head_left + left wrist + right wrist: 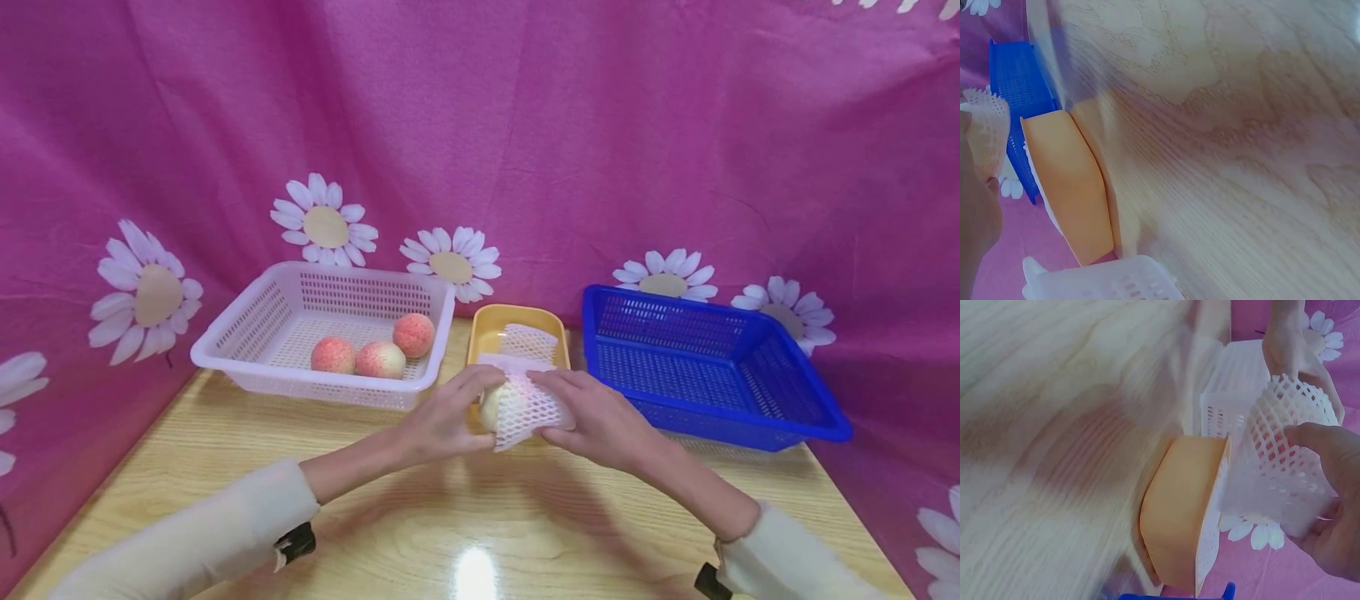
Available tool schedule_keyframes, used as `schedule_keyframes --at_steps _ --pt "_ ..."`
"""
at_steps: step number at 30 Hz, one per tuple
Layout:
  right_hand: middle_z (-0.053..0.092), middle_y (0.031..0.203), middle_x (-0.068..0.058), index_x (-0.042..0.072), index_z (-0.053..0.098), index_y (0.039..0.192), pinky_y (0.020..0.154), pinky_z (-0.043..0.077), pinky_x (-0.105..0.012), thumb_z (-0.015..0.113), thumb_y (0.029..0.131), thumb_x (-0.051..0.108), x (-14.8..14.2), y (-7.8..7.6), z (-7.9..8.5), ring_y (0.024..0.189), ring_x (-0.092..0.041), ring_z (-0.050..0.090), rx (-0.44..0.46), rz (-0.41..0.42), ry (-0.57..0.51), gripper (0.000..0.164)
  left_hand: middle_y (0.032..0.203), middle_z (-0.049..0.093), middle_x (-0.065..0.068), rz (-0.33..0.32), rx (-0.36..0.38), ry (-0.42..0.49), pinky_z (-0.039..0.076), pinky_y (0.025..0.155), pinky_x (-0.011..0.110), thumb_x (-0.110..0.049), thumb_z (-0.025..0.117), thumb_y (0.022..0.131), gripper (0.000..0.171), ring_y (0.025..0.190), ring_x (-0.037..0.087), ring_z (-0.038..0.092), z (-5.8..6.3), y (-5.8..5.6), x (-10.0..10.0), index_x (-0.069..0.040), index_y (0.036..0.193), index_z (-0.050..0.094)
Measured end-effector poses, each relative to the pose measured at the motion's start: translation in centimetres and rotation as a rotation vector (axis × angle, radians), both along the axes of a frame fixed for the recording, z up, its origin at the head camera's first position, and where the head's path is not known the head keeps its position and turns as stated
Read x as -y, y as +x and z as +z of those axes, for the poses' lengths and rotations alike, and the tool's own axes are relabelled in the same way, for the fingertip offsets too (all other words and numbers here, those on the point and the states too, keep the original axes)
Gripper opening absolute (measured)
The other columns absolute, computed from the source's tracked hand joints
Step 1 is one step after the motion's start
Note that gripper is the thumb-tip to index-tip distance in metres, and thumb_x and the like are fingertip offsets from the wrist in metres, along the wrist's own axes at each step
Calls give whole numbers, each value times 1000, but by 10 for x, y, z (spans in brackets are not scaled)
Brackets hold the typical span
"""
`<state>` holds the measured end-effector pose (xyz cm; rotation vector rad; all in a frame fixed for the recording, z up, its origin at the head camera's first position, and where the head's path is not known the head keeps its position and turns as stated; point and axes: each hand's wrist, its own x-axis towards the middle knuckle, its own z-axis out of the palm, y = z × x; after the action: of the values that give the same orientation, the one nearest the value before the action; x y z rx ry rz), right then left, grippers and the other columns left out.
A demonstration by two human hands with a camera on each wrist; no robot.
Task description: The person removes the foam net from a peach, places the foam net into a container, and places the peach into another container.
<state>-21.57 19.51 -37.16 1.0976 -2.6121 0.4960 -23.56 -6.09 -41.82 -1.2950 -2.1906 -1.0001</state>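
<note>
A peach (pixel 490 408) sits partly inside a white foam net sleeve (pixel 525 417), held up over the front of a small yellow bin (pixel 486 327). My left hand (pixel 442 423) grips the peach from the left, where its bare pale end shows. From the other side my right hand (pixel 603 419) holds the net-covered part, thumb and fingers on the mesh. In the right wrist view the peach's red skin shows through the stretched foam net (pixel 1279 425), and a loose end of the sleeve hangs toward the right palm. More foam netting (pixel 528 340) lies in the yellow bin.
A white plastic basket (pixel 300 385) at the left contains three peaches (pixel 380 360). To the right stands a blue basket (pixel 720 419). Both flank the yellow bin on the wooden table (pixel 390 533). A pink flowered cloth (pixel 525 150) hangs behind and at the sides.
</note>
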Motion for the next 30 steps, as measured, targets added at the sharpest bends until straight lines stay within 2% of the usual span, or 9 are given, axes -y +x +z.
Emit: schedule_keyframes --at_steps 5,9,12,18,21,25,30 --pt "66 123 -17 4 63 130 86 55 -49 76 86 7 -2 -6 0 108 -32 64 -34 32 -25 45 131 54 12 23 14 30 55 78 24 -12 90 71 72 108 21 56 1 -1 4 -6 130 50" --pt "70 114 -14 5 67 125 73 57 -39 70 85 -7 -3 -12 1 91 -23 66 -62 63 -52 41 131 54 12 42 -2 41 55 78 24 -16 92 71 73 110 20 55 2 -2 7 -6 130 50" --pt "72 108 -11 6 68 123 65 54 -35 67 85 -11 -2 -18 3 79 -18 61 -79 61 -72 41 130 55 11 50 -5 55 55 77 25 -15 91 71 71 109 19 55 4 -2 10 -6 129 51" --pt "71 99 -5 8 70 122 63 52 -38 60 84 -10 -4 -29 6 71 -18 56 -99 -8 -113 42 131 54 11 72 14 62 56 78 27 -15 92 70 73 111 21 55 4 2 23 -6 130 51" --pt "72 102 -6 10 70 123 66 53 -42 59 85 -9 -3 -34 6 74 -20 60 -91 -41 -126 43 132 53 12 90 19 62 56 78 27 -14 92 70 75 112 22 55 3 3 30 -6 132 51" --pt "71 115 -12 8 69 125 76 56 -47 57 86 -9 0 -41 4 93 -29 67 -102 -61 -140 44 132 54 12 116 8 63 55 78 26 -14 92 70 75 110 22 56 4 4 35 -6 132 51" --pt "66 125 -17 2 66 127 92 52 -50 55 86 -12 5 -51 1 115 -34 62 -113 -103 -167 45 132 54 13 122 -9 66 57 77 32 -14 92 69 75 110 23 56 8 4 40 -5 131 51"
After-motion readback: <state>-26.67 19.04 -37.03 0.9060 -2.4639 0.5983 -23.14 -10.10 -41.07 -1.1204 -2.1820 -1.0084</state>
